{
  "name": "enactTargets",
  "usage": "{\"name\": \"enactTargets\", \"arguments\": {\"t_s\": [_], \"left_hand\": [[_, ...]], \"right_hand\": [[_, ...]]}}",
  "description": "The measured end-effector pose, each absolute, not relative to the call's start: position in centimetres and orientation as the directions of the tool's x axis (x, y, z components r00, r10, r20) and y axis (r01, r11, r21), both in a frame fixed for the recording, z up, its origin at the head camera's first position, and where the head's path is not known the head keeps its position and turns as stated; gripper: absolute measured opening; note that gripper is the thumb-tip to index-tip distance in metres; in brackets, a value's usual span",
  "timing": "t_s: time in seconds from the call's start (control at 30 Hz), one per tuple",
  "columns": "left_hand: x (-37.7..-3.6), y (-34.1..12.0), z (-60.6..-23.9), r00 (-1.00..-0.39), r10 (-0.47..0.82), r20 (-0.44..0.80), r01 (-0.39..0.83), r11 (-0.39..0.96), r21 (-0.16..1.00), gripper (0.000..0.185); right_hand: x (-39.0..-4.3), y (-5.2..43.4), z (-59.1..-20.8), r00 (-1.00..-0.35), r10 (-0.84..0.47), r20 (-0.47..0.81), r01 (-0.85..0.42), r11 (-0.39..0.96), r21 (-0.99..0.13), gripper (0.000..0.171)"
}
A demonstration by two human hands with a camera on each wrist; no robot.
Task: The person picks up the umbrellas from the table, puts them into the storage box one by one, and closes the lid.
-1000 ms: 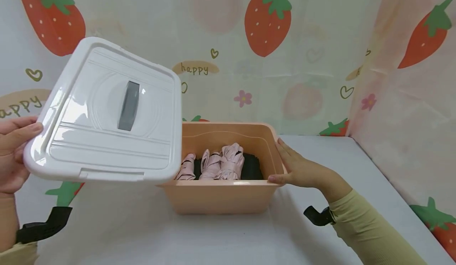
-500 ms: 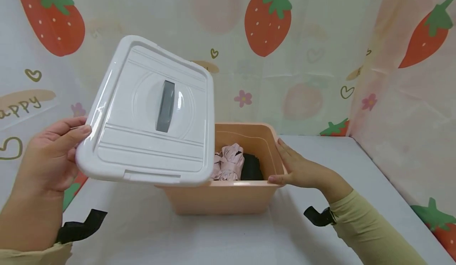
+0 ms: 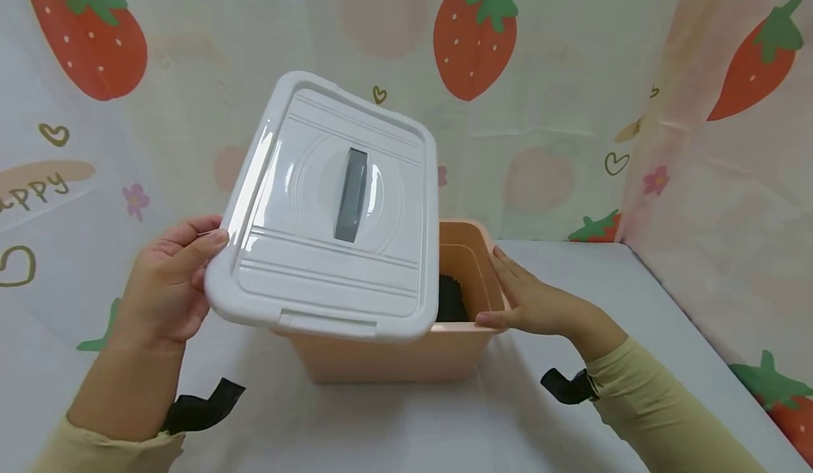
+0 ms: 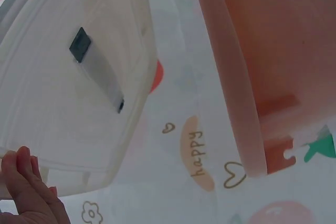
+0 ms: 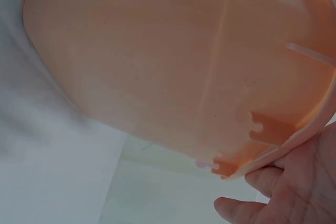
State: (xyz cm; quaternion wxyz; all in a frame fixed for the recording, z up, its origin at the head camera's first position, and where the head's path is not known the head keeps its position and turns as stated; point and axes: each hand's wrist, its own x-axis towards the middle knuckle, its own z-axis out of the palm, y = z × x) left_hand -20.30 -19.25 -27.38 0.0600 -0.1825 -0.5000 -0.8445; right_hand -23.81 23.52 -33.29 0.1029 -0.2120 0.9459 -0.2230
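My left hand [image 3: 168,279] pinches the left edge of a white plastic lid [image 3: 317,268], thumb on top and fingers beneath. The lid is tilted, has a grey handle [image 3: 351,194], and covers much of the view of an orange storage box [image 3: 387,360]. In the left wrist view the lid's underside [image 4: 47,108] hangs apart from the box wall [image 4: 228,72]. My right hand [image 3: 540,307] rests on the box's right rim, fingers fairly straight along the side and thumb on the front corner. A black item [image 3: 451,300] shows inside; other contents are hidden behind the lid.
The box stands on a white tabletop [image 3: 432,430] against a strawberry-print backdrop [image 3: 540,56], which also runs along the right side. Black wrist mounts [image 3: 203,406] sit on both forearms.
My left hand has carried the lid rightward across the box, hiding the pink bundles seen inside earlier. My right hand and the box have stayed in place.
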Motion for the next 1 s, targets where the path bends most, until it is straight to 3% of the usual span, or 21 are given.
{"name": "enactTargets", "arguments": {"t_s": [0.63, 0.8, 1.0], "left_hand": [[-19.2, -15.9, -28.0, -0.928, 0.100, 0.359, 0.284, -0.433, 0.855, 0.019], [-19.0, -15.7, -27.9, -0.929, 0.113, 0.353, 0.276, -0.424, 0.862, 0.020], [-18.8, -15.6, -28.0, -0.925, 0.134, 0.355, 0.277, -0.400, 0.874, 0.021]], "right_hand": [[-24.0, 23.7, -32.7, -0.881, -0.456, -0.126, -0.360, 0.820, -0.446, 0.108], [-25.1, 24.9, -30.3, -0.886, -0.440, -0.146, -0.339, 0.830, -0.443, 0.100], [-27.5, 26.7, -25.4, -0.931, -0.365, -0.013, -0.320, 0.833, -0.450, 0.084]]}}
